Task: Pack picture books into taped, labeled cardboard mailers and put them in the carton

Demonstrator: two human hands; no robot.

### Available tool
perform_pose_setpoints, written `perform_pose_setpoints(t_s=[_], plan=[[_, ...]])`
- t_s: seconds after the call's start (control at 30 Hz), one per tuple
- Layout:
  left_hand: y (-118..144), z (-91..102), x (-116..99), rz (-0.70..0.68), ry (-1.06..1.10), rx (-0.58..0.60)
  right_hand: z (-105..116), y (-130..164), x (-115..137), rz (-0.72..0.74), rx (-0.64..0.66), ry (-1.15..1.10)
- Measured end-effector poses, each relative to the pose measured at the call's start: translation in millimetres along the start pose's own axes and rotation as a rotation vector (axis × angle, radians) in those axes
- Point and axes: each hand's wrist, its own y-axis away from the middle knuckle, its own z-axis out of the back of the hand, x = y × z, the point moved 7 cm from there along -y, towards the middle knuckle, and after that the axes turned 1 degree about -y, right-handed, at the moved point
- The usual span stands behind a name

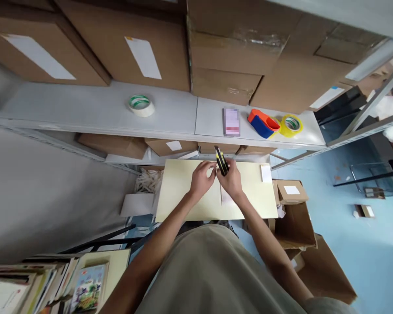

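Note:
My right hand (230, 179) grips a black and yellow utility knife (221, 160), held above the pale yellow table with its far end pointing away from me. Close beside it on the left is my left hand (203, 178), its fingers curled and the thumb and forefinger brought together near the knife. Whatever those fingertips hold, if anything, is too small to make out. Beneath my right hand a pale flat item (226, 199) lies on the table (180, 192), partly covered by the hand and wrist.
On the grey shelf (170, 109) are a white tape roll (146, 108), a phone (232, 122), a red and blue tape dispenser (263, 123) and a yellow tape roll (296, 133). Cardboard boxes (222, 52) stand behind. Open cartons (294, 224) sit right; books (46, 283) lie lower left.

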Motion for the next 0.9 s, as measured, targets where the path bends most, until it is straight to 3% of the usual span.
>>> perform_pose_setpoints(t_s=[0.1, 0.2, 0.3, 0.43, 0.5, 0.57, 0.67, 0.73, 0.83, 0.9], plan=[[-51.0, 42.5, -12.1, -0.004, 0.015, -0.243, -7.5, -95.6, 57.0, 0.195, -0.047, 0.048], [-74.2, 63.7, -12.9, 0.032, 0.007, -0.318, -29.3, -170.6, 86.3, 0.202, 0.0, 0.146], [-68.5, 58.1, -6.8, 0.075, 0.033, -0.289, -52.7, -214.0, 93.0, 0.167, 0.09, 0.278], [-37.9, 21.4, 21.6, 0.217, 0.056, -0.184, -67.4, -231.5, 91.9, 0.213, 0.12, 0.385], [-16.1, -2.3, 46.9, 0.333, 0.048, -0.097, -70.0, -219.0, 85.4, 0.297, 0.081, 0.343], [12.8, -28.1, 76.9, 0.475, 0.022, 0.024, -71.4, -185.5, 64.9, 0.391, 0.03, 0.255], [66.1, -70.5, 115.6, 0.666, -0.025, 0.239, -72.7, -102.7, -6.7, 0.379, 0.054, 0.134], [98.5, -100.8, 128.9, 0.733, -0.029, 0.356, -73.0, -42.0, -79.5, 0.171, 0.176, 0.087], [129.4, -148.6, 132.9, 0.748, -0.014, 0.486, -59.4, 38.6, -200.9, -0.437, 0.267, 0.109], [138.2, -179.2, 130.1, 0.711, -0.011, 0.561, -48.6, 69.6, -248.2, -0.614, 0.269, 0.144]])
